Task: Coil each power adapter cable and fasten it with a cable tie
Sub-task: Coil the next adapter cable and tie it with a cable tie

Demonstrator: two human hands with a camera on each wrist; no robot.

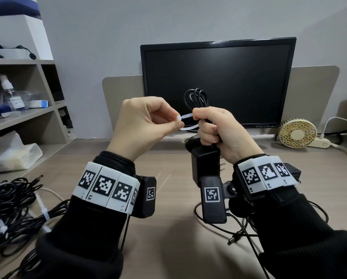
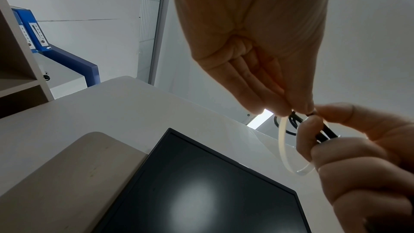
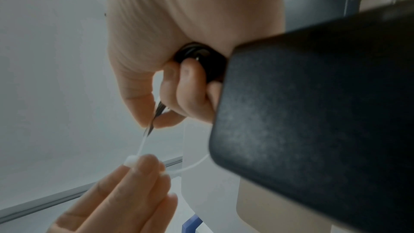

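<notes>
Nearest my head camera: black sleeves [image 1: 84,248] and the tagged wristbands [image 1: 106,188], each with a black camera block hanging off it.

Above them both hands are raised over the desk [image 1: 168,238]. My right hand [image 1: 219,133] is fisted around the coil [image 1: 196,97] of black cable; its loops stick out above the fist and the adapter [image 1: 205,166] hangs just under it. In the right wrist view the adapter body fills most of the right side and blocks what lies behind it.

My left hand [image 1: 146,121] has thumb and fingertips pressed together on the head of the white tie [image 1: 185,121]. The tie runs as two strands from that pinch across to the right fist, forming a loop at the coil. The left wrist view shows the loop [image 2: 283,146] curving beside the cable; I cannot tell whether the tail is threaded through the head.

Surroundings: a dark monitor [image 1: 217,81] stands directly behind the hands, in front of a beige divider [image 1: 120,97]. A small cream fan [image 1: 297,133] sits to its right with white cords near it. Shelves [image 1: 21,93] on the left hold a spray bottle [image 1: 9,93] and boxes. At lower left lies a pile [image 1: 13,206] of black cables, some bound with white ties. Loose black cable [image 1: 239,232] lies under my right wrist. Two spare ties [image 1: 164,182] lie on the desk between the wrists.
</notes>
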